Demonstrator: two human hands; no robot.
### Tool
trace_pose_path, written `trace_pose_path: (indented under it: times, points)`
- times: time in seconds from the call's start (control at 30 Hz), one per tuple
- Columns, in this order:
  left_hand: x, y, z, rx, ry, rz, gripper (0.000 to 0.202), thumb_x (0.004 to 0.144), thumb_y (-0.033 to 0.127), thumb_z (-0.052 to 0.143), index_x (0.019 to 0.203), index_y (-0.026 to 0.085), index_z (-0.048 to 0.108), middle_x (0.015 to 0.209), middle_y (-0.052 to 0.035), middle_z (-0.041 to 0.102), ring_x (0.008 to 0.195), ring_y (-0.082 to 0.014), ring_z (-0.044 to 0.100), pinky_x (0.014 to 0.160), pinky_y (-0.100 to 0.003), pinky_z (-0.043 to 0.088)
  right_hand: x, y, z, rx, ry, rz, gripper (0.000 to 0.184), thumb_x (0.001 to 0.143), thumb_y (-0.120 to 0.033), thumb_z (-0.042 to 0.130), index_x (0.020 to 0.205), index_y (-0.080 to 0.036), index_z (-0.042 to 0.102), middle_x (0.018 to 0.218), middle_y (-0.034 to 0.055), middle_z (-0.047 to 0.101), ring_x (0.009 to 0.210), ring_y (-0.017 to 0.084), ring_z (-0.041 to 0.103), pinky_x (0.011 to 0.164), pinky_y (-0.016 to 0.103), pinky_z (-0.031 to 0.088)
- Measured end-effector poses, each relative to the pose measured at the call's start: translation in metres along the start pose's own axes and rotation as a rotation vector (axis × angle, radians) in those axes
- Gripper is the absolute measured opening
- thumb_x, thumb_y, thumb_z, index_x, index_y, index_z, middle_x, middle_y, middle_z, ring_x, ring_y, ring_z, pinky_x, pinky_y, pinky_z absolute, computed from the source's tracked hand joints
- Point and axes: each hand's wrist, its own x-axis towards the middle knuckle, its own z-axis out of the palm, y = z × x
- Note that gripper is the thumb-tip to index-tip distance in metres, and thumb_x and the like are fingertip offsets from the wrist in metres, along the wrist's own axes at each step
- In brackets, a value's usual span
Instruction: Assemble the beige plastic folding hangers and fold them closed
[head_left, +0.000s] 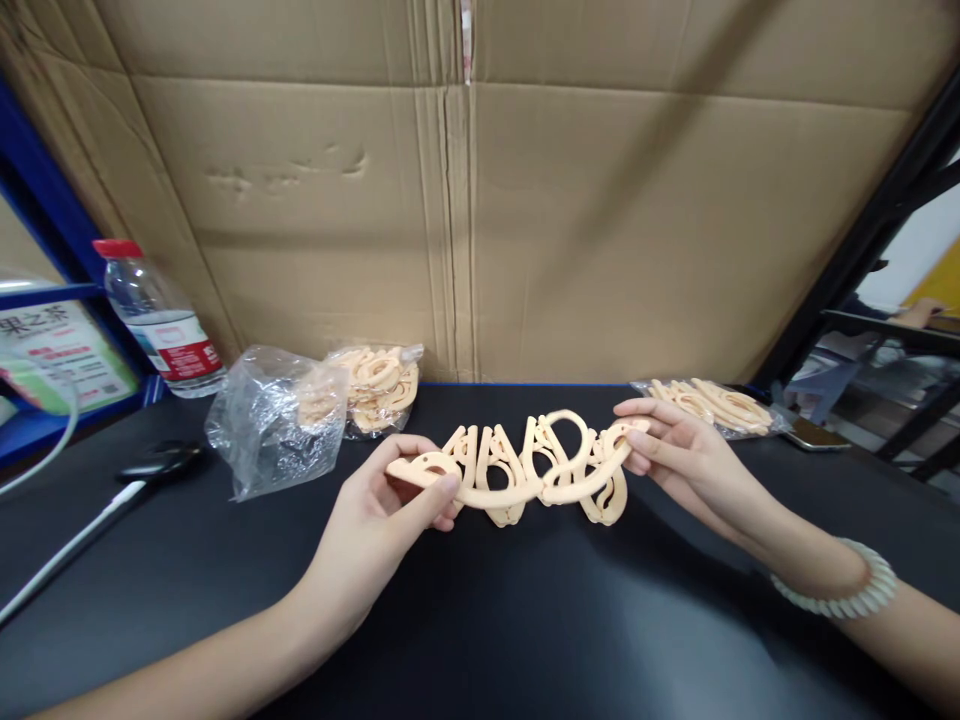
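A beige plastic folding clothes hanger (495,497) is spread out between my hands, its two arms unfolded and its hook pointing up from the middle. My left hand (397,500) pinches the left arm's tip between thumb and fingers. At the opposite tip, my right hand (675,455) grips the other arm the same way. Just behind it, several folded hangers (501,480) of the same kind lie in a row on the black table (480,620). The held hanger partly covers them.
Left of the row are an open clear plastic bag (277,440) and a bag of hangers (375,385). Another packed bag (709,405) and a phone (816,434) lie at the right. A red-capped bottle (161,320) and a white cable (75,545) are leftward. Cardboard (600,200) walls the back.
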Motion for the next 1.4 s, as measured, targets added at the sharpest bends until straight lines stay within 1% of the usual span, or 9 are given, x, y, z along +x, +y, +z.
trace_pose_path:
  times: [0.1,0.2,0.4,0.53,0.63,0.9,1.07,1.27,1.4]
  points:
    - [-0.003,0.001,0.003,0.006,-0.035,-0.020,0.030,0.075,0.026,0.076,0.094,0.018,0.055,0.070,0.0051,0.062,0.056,-0.0090,0.057,0.053,-0.019,0.049,-0.002,0.003,0.005,0.068,-0.024,0.030,0.040,0.074,-0.026,0.079,0.106,-0.022,0.055,0.076,-0.0030,0.059,0.058,0.008,0.052,0.057,0.022,0.045]
    - [-0.005,0.000,0.005,0.049,-0.112,-0.030,0.021,0.077,0.027,0.074,0.084,0.016,0.058,0.066,0.0046,0.060,0.054,-0.0076,0.055,0.053,-0.018,0.048,-0.005,0.004,0.010,0.116,-0.097,0.065,0.037,0.075,-0.024,0.078,0.100,-0.024,0.051,0.077,-0.0029,0.060,0.062,0.009,0.056,0.060,0.022,0.047]
    - [-0.008,-0.002,0.006,0.086,-0.178,-0.036,0.019,0.082,0.030,0.070,0.077,0.015,0.059,0.063,0.0038,0.059,0.055,-0.0076,0.055,0.056,-0.019,0.048,-0.015,0.001,0.018,0.045,-0.367,0.073,0.019,0.082,-0.027,0.073,0.088,-0.020,0.056,0.102,0.0048,0.064,0.087,0.014,0.063,0.079,0.029,0.051]
    - [-0.009,-0.003,0.009,0.055,-0.183,-0.029,0.020,0.080,0.030,0.072,0.081,0.014,0.061,0.066,0.0019,0.061,0.055,-0.0077,0.054,0.054,-0.019,0.048,-0.024,-0.006,0.025,-0.113,-0.658,0.079,0.027,0.087,-0.034,0.067,0.111,-0.022,0.065,0.120,0.0089,0.060,0.104,0.019,0.061,0.096,0.039,0.047]
    - [-0.009,-0.004,0.012,0.012,-0.177,-0.041,0.025,0.076,0.029,0.075,0.089,0.014,0.060,0.067,0.0006,0.063,0.055,-0.0088,0.054,0.051,-0.019,0.049,-0.031,-0.009,0.029,-0.187,-0.765,0.058,0.038,0.088,-0.031,0.065,0.125,-0.026,0.061,0.125,0.0088,0.057,0.106,0.019,0.060,0.095,0.037,0.048]
    - [-0.012,-0.005,0.012,0.042,-0.188,-0.003,0.023,0.077,0.024,0.072,0.097,0.016,0.063,0.084,-0.0035,0.067,0.072,-0.0143,0.063,0.064,-0.024,0.055,-0.036,-0.003,0.029,-0.209,-0.734,0.101,0.054,0.084,-0.031,0.070,0.136,-0.030,0.053,0.117,0.0088,0.059,0.091,0.014,0.059,0.087,0.034,0.053]
    - [-0.017,-0.005,0.013,0.145,-0.214,0.046,0.015,0.081,0.024,0.068,0.095,0.021,0.065,0.092,-0.0034,0.068,0.091,-0.0188,0.064,0.075,-0.025,0.054,-0.037,-0.005,0.034,-0.201,-0.763,0.101,0.056,0.084,-0.028,0.070,0.137,-0.030,0.051,0.093,0.0034,0.060,0.087,0.014,0.060,0.085,0.032,0.053]
    - [-0.016,-0.005,0.013,0.164,-0.227,0.002,0.013,0.082,0.028,0.067,0.092,0.020,0.064,0.089,-0.0027,0.067,0.086,-0.0182,0.065,0.077,-0.027,0.054,-0.038,-0.009,0.035,-0.303,-0.784,-0.003,0.054,0.088,-0.027,0.065,0.139,-0.032,0.049,0.120,0.0094,0.059,0.091,0.015,0.062,0.088,0.034,0.052]
    - [-0.014,-0.006,0.013,0.169,-0.239,-0.015,0.015,0.082,0.030,0.066,0.092,0.019,0.063,0.092,-0.0044,0.066,0.087,-0.0197,0.064,0.076,-0.029,0.054,-0.039,-0.012,0.034,-0.438,-0.761,-0.080,0.057,0.088,-0.027,0.065,0.140,-0.035,0.046,0.144,0.0096,0.045,0.092,0.015,0.063,0.094,0.037,0.050]
